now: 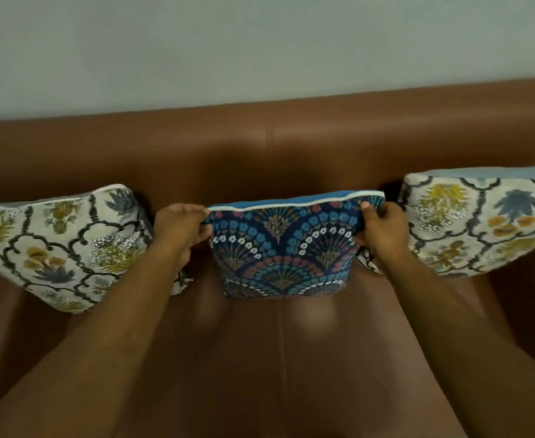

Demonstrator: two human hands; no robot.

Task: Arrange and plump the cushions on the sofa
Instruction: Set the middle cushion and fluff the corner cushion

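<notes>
Against the sofa (291, 147) back, midway along it, the blue cushion (283, 245) stands upright, the left hand (177, 232) and right hand (383, 229) each pinched shut on a top corner. Floral cushions (60, 245) lean at either side. Pulled unevenly, it could tip forward onto the seat or nudge a neighbour askew.
</notes>
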